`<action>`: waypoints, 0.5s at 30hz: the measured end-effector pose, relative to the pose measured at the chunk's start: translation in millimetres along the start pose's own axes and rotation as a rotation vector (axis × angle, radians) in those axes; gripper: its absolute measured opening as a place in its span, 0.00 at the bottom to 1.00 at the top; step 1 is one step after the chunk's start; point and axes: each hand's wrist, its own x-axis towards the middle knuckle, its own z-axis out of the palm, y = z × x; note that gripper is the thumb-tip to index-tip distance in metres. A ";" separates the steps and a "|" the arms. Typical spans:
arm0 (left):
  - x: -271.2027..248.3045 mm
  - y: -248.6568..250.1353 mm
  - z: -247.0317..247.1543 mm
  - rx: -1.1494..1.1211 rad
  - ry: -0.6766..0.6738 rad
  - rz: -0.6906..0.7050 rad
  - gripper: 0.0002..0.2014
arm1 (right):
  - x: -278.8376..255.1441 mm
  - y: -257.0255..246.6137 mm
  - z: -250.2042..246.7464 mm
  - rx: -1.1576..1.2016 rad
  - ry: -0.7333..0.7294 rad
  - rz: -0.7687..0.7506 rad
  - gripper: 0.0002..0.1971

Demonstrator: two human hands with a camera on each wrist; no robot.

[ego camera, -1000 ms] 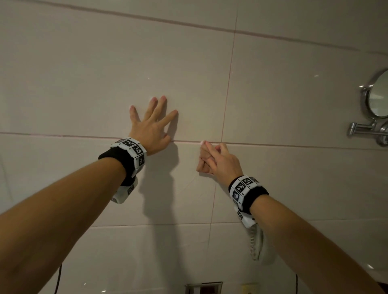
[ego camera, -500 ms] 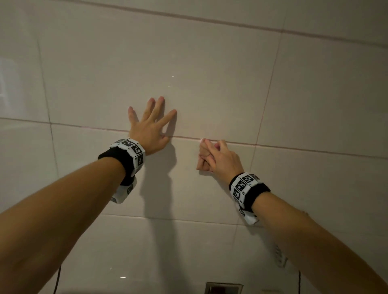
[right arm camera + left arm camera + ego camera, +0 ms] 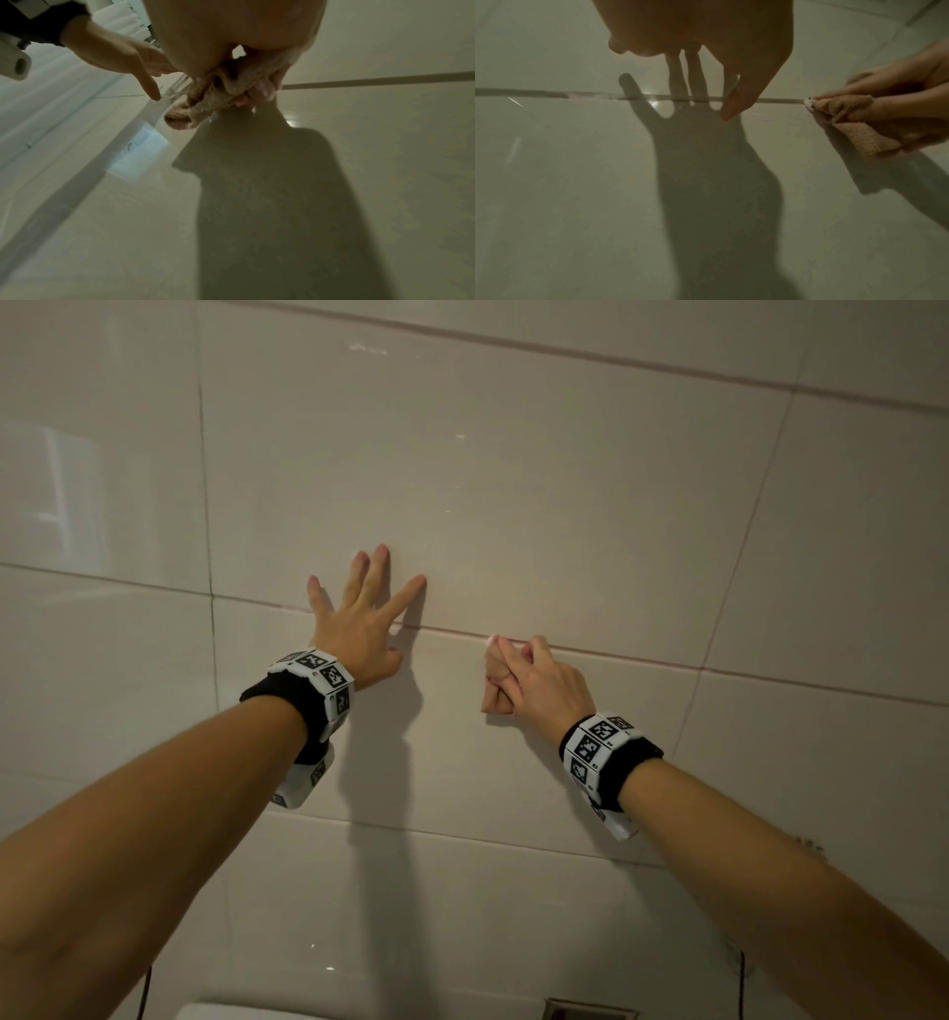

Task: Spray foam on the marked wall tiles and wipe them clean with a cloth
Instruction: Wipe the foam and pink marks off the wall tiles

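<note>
Wiping is under way: the right hand [image 3: 547, 690] pinches a bunched tan cloth [image 3: 854, 125] against the grout line [image 3: 777, 100], while the left hand [image 3: 359, 629] braces spread-fingered on the wall tile [image 3: 513, 505] just beside it; next, likely drag the cloth along the joint toward the foam residue [image 3: 590, 96] beyond the left hand.

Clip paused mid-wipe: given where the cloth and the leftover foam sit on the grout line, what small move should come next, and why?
Probably slide the right hand leftward along the grout line. Its cloth tip already presses that line with a bit of white foam at it, and a smeared foam residue shows further left on the same line. The left hand lies flat between them and would likely need to lift.
</note>
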 end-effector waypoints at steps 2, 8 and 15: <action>-2.5 -9.1 1.7 -0.002 0.000 -0.008 0.50 | 5.6 -10.8 2.0 -0.005 -0.001 -0.003 0.26; -8.1 -44.3 8.4 -0.017 0.027 -0.026 0.48 | 23.6 -44.1 4.2 -0.018 -0.028 -0.043 0.27; -15.5 -86.9 14.3 -0.042 -0.008 -0.049 0.51 | 46.0 -81.6 13.6 0.021 0.010 -0.099 0.26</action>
